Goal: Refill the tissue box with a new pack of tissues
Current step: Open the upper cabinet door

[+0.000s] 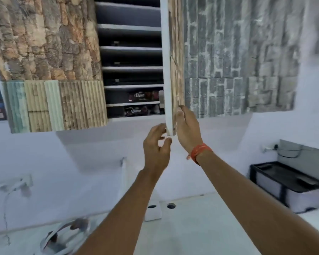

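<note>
A wall cabinet stands open above the counter, its door (168, 70) swung out edge-on toward me. My right hand (187, 129) grips the door's lower corner, fingers wrapped on its stone-patterned face. My left hand (157, 144) hovers just left of the door's bottom edge, fingers curled and apart, holding nothing. Inside are several dark shelves (132, 68). The two lowest hold dark packs printed "Dove" (142, 95), (138, 110). Two white boxes with round holes on top (153, 211), (170, 207) sit on the counter below.
The left cabinet door (46, 52) is closed, clad in stone and wood samples. Grey brick cladding (237, 56) covers the right cabinet. A black rack over white bins (287, 183) stands at right. Wall sockets and cables (20, 183) and a headset-like object (66, 232) lie at lower left.
</note>
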{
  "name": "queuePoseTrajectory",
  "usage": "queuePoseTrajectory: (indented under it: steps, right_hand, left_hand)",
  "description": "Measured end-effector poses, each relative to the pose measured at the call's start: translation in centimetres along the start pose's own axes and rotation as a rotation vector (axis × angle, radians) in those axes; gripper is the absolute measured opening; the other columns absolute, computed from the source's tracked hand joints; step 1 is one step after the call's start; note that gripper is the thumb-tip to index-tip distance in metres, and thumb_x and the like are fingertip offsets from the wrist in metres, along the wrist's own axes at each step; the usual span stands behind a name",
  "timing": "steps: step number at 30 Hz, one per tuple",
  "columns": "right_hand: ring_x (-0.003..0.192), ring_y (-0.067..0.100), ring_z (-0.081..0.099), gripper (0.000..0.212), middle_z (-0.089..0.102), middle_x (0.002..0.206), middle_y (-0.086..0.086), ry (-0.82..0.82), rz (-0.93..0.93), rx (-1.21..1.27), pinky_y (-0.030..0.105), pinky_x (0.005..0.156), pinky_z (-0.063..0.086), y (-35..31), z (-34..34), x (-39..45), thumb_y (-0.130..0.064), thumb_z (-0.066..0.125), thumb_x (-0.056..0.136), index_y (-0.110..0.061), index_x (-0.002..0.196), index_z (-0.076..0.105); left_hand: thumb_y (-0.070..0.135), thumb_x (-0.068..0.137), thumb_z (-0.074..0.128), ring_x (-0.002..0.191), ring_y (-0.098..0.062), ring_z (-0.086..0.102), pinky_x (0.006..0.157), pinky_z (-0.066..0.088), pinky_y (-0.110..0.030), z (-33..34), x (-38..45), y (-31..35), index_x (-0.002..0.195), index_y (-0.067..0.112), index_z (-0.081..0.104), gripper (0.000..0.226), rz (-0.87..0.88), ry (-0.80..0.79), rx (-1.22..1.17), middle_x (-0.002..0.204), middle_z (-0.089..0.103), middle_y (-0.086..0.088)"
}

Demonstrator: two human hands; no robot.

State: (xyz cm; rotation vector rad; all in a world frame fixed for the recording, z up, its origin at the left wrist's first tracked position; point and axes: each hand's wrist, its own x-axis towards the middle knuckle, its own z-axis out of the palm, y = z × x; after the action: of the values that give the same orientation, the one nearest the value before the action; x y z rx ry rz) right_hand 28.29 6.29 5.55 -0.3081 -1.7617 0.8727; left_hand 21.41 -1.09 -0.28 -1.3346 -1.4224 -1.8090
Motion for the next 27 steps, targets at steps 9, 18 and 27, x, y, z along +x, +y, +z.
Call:
queuePoseTrajectory:
  steps: [9, 18, 27]
  right_hand:
    - [0.153, 0.020, -0.003, 0.082, 0.008, 0.166, 0.004, 0.085, 0.126, -0.411, 0.055, 0.118, 0.005, 2.2, -12.7, -0.7, -0.061, 0.029, 0.097, -0.012, 0.156, 0.002]
    - [0.153, 0.019, -0.009, 0.087, -0.001, 0.167, 0.001, -0.030, 0.028, -0.558, 0.063, 0.118, 0.002, 6.4, -16.9, 1.4, -0.066, 0.032, 0.094, -0.016, 0.156, -0.004]
    - [0.145, 0.032, 0.027, 0.070, 0.038, 0.152, 0.015, 0.317, -0.405, -0.446, 0.049, 0.121, 0.014, 4.0, -10.5, 1.3, -0.040, 0.051, 0.090, -0.004, 0.147, 0.036]
  left_hand:
    - [0.006, 0.087, 0.052, 0.154, -0.028, -0.011, 0.118, 0.020, -0.062, 13.9, -1.3, 1.3, 0.157, 0.033, 0.010, 0.086, 0.094, -0.681, 0.474, 0.168, -0.004, 0.002]
    - [-0.012, 0.082, 0.047, 0.155, -0.022, -0.006, 0.118, 0.025, -0.060, 19.1, -2.2, -0.7, 0.155, 0.044, -0.002, 0.104, 0.082, -0.652, 0.319, 0.167, -0.009, 0.010]
    - [0.051, 0.092, 0.051, 0.123, -0.015, 0.059, 0.100, 0.053, -0.046, 14.8, 1.2, -3.8, 0.130, 0.047, 0.052, 0.039, -0.320, -0.536, 0.086, 0.132, 0.062, 0.007]
